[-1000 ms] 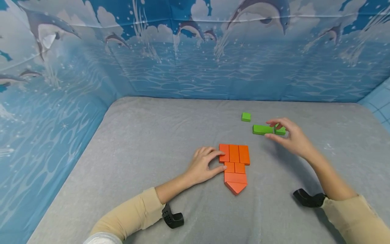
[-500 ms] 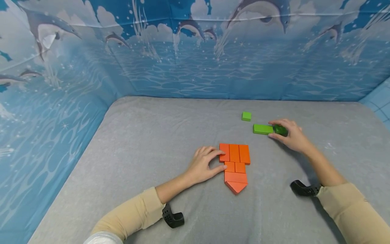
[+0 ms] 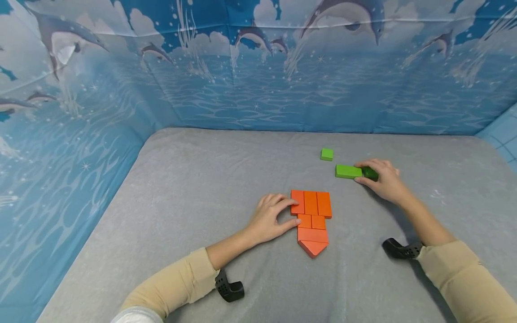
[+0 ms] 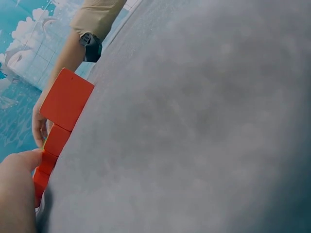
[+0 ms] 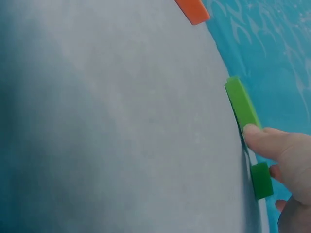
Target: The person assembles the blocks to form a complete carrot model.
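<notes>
In the head view, orange blocks (image 3: pixel 311 202) lie edge to edge on the grey cloth: a row of 3, two small ones below, then a wide one and a triangular one (image 3: pixel 313 248). My left hand (image 3: pixel 271 218) rests at their left side, index fingertip on the leftmost upper block and thumb against a small block. Farther right, my right hand (image 3: pixel 381 178) pinches the near end of a long green block (image 3: pixel 348 171) between thumb and fingers. A smaller green block (image 5: pixel 262 180) sits under that palm, partly hidden in the head view.
Behind the long block lies another small green block (image 3: pixel 326 154). The grey cloth (image 3: pixel 194 184) covers the surface, with a dolphin-print curtain (image 3: pixel 258 89) at the back and left. Each wrist wears a black device, seen on the left sleeve (image 3: pixel 186 278).
My right hand has come down from above the green blocks, and its thumb and fingers have closed on the end of the long one. The left hand stays in place.
</notes>
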### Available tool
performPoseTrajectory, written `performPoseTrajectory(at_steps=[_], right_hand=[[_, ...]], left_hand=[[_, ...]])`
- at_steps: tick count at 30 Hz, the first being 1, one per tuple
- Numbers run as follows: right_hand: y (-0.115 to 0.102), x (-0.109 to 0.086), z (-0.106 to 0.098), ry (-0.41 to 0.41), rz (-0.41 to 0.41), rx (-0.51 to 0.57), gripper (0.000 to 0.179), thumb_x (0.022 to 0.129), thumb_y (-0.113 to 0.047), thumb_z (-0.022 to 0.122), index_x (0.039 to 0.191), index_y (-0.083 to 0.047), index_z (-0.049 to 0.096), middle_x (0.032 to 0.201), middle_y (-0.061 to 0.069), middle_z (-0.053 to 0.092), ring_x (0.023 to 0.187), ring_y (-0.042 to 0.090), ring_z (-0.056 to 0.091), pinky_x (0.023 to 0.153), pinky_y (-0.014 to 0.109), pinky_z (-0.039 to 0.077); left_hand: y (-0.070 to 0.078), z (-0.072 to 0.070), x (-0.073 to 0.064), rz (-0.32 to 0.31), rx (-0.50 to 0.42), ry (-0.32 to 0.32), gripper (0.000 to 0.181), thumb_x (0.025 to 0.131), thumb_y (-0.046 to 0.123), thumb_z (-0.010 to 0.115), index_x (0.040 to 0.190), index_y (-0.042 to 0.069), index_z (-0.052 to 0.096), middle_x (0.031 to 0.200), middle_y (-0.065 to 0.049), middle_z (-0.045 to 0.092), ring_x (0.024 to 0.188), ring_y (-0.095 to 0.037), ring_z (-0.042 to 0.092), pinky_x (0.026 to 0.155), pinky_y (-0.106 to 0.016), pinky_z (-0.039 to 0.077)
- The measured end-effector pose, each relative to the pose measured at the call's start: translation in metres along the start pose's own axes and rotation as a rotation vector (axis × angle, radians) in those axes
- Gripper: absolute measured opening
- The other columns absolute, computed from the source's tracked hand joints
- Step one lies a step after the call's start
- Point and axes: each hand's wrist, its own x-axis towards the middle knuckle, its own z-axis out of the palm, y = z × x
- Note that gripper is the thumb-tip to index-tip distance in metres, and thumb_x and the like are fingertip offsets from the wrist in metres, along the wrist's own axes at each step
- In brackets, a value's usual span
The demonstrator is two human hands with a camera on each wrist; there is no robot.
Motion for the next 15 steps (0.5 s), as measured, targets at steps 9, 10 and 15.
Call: performPoseTrajectory(at_steps=[9,10,15], right_hand=[[-0.038,0.011,0.016,-0.021,-0.097,0.045,0.033,0.081,-0.008,0.069,0.111,-0.001,0.059,0.110,0.020,0.056,0.100,0.036,0.045,0.080,0.053,0.026],[-0.041,0.013,0.019,-0.026,-0.111,0.061,0.033,0.080,-0.007,0.069,0.111,0.000,0.059,0.110,0.020,0.056,0.100,0.036,0.046,0.080,0.053,0.026],[-0.052,0.019,0.032,-0.092,-0.140,0.133,0.032,0.081,-0.007,0.069,0.110,0.000,0.059,0.110,0.019,0.057,0.100,0.035,0.049,0.084,0.053,0.031]], left_hand=[[-0.001,0.000,-0.001,-0.001,0.000,-0.003,0.040,0.083,0.039,0.064,0.118,0.019,0.059,0.111,0.002,0.055,0.105,-0.014,0.045,0.100,-0.037,0.029],[-0.001,0.000,-0.001,-0.001,0.002,-0.003,0.040,0.083,0.040,0.064,0.118,0.019,0.059,0.111,0.002,0.055,0.105,-0.014,0.045,0.100,-0.037,0.029],[-0.001,0.000,-0.001,-0.002,0.005,-0.002,0.040,0.083,0.040,0.064,0.117,0.019,0.060,0.110,0.002,0.055,0.105,-0.014,0.045,0.100,-0.038,0.029]])
